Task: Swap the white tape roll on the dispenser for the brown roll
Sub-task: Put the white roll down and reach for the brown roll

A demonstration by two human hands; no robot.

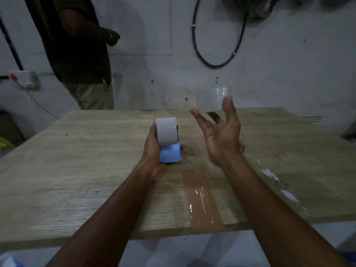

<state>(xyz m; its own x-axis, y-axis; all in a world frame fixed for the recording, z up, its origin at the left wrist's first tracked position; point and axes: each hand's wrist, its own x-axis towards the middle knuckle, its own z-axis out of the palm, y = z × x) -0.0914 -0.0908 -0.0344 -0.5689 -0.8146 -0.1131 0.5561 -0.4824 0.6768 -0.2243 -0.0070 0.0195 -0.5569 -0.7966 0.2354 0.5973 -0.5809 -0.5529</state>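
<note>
My left hand [152, 151] grips a blue tape dispenser [170, 156] from the left side and holds it just above the wooden table [77, 170]. The white tape roll [166, 132] sits on the dispenser, upright. My right hand [221, 139] is raised to the right of it, palm toward me and fingers spread. A short translucent strip of tape [211, 99] hangs between its thumb and fingertips. Only a sliver of the brown roll [241, 147] shows on the table behind my right wrist.
A strip of brown tape [202, 199] is stuck flat on the table near its front edge. Clear tape strips [271, 175] lie along the right side. A person [81, 54] stands beyond the far left corner. A black cable [217, 54] hangs on the wall.
</note>
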